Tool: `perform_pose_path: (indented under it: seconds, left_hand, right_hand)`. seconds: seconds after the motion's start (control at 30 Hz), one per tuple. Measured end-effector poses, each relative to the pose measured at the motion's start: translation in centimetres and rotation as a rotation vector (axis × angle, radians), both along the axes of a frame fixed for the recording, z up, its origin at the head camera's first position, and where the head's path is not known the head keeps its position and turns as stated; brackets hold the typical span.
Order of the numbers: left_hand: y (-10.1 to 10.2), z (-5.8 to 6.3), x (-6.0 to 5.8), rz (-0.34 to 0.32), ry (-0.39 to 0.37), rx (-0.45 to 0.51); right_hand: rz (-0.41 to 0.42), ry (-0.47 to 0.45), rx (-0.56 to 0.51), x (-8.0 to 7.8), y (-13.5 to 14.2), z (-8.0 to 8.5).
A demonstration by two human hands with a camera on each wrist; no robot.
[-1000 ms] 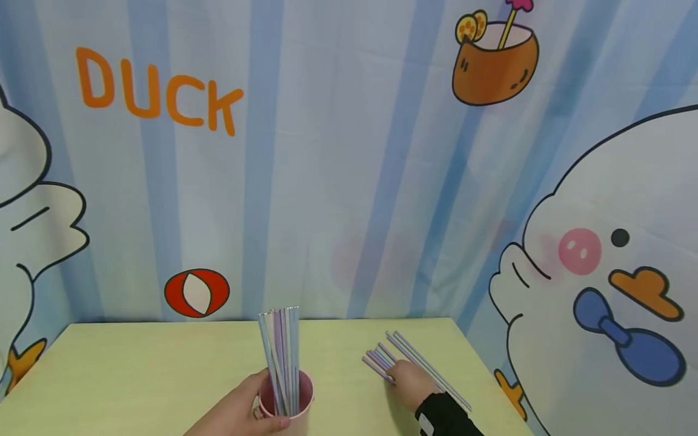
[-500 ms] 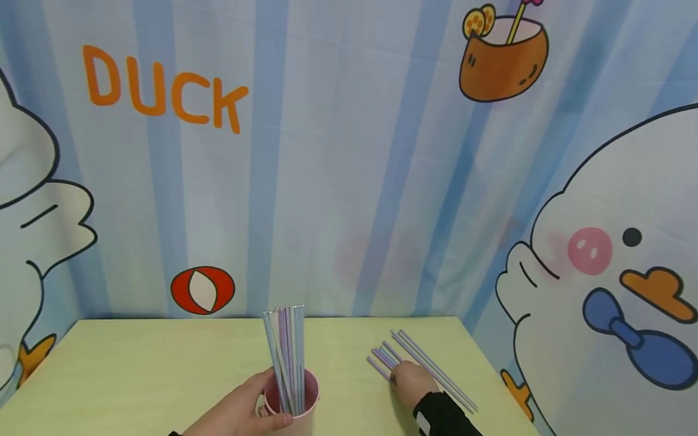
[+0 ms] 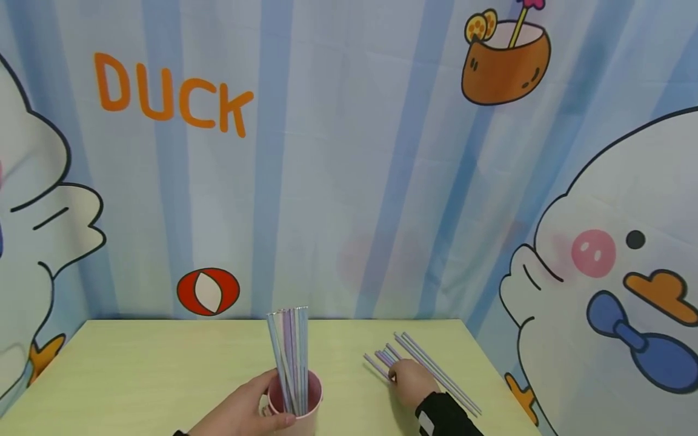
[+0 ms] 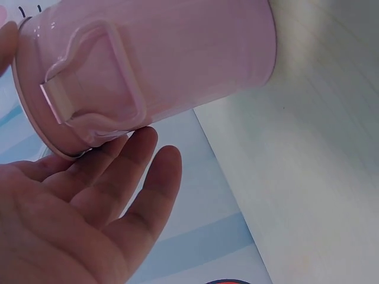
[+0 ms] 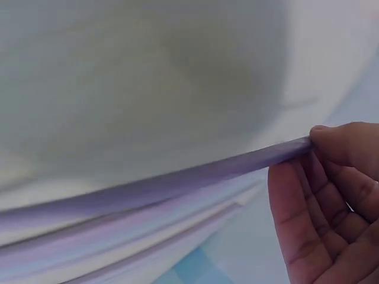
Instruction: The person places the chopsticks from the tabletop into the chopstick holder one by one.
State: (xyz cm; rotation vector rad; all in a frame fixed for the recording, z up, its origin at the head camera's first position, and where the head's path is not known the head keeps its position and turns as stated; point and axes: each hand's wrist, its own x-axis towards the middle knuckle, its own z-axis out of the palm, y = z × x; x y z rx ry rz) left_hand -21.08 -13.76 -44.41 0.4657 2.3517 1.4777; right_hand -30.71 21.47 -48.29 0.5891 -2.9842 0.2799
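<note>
My left hand holds a pink cup near its rim, thumb in front and fingers at the far side. The cup has a folded wire handle on its wall. A bundle of purple, blue and white drinking straws stands upright in it, leaning slightly. At the right, my right hand pinches a purple straw between thumb and index finger. In the head view that straw lies slightly apart from several others, which the hand partly covers.
More straws lie slantwise on the yellow table, right of my right hand. A striped blue curtain with duck drawings hangs behind the table's back edge and along both sides.
The pinched straw has separated slightly to the left from the others beside it. My left hand still holds the cup. The head view has shifted a little.
</note>
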Motion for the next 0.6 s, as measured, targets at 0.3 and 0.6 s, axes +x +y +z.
perform_pose_path:
  seconds: [0.3, 0.6]
  left_hand:
    - [0.2, 0.0, 0.0, 0.046, -0.006, -0.052]
    - [0.4, -0.1, -0.1, 0.078, -0.016, -0.078]
  right_hand:
    - [0.044, -0.028, -0.350, 1.1, -2.5, 5.0]
    - [0.059, -0.040, -0.661, 2.3, -6.2, 9.1]
